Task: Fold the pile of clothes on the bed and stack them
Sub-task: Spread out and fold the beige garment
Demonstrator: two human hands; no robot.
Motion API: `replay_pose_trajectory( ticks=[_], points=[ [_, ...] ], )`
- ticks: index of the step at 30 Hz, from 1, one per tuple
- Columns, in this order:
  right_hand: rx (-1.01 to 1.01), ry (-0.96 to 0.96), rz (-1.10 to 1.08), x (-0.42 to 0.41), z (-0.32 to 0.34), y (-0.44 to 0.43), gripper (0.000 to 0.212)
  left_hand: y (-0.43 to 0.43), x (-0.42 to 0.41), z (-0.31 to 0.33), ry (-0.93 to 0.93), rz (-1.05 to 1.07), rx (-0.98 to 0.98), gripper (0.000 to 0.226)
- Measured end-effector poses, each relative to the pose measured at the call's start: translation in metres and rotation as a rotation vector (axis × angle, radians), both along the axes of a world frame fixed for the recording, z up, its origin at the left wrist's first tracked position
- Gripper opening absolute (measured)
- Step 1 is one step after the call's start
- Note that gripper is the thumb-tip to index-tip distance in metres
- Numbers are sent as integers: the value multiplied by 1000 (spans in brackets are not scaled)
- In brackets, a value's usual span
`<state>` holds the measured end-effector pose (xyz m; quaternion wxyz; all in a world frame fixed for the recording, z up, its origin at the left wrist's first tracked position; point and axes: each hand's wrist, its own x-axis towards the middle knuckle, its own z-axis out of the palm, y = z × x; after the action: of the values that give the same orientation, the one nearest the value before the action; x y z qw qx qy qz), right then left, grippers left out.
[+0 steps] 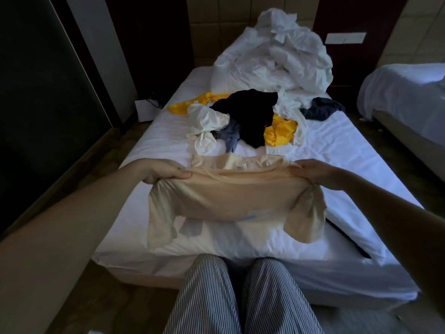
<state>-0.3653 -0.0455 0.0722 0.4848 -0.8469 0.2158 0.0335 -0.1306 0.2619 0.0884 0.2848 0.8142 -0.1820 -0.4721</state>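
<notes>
Arms outstretched — left hand (163, 173) and right hand (315, 172) each grip the beige shirt (231, 196) taut above the bed (337, 145).

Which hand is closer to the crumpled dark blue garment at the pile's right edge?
Right. The right hand, gripping the beige shirt, is almost directly on the near side of the crumpled dark blue garment; the left hand grips the shirt's opposite end, farther away.
</notes>
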Motion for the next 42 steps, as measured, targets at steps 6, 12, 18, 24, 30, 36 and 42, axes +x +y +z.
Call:
replay_pose_trajectory(
  ticks=[6,12,18,24,30,36,42],
  points=[
    [-288,-55,-117,64,-24,-29,31,-36,56,-25,-274,17,-132,11],
    [-359,0,-190,128,-55,-76,27,-78,111,-55,-86,152,-242,9],
    [-448,46,-133,190,-114,-118,22,-127,162,-109,-331,259,-234,6],
    [-480,53,-278,227,-166,-134,23,-173,194,-164,-553,320,-191,15],
    [-428,140,-290,233,-203,-139,44,-189,200,-213,-696,272,-16,12],
    [-529,55,-340,235,-216,-138,51,-183,203,-234,-748,288,34,17],
    [-780,-59,-387,228,-199,-94,49,-207,181,-209,-1107,-61,-181,48]
  ],
)
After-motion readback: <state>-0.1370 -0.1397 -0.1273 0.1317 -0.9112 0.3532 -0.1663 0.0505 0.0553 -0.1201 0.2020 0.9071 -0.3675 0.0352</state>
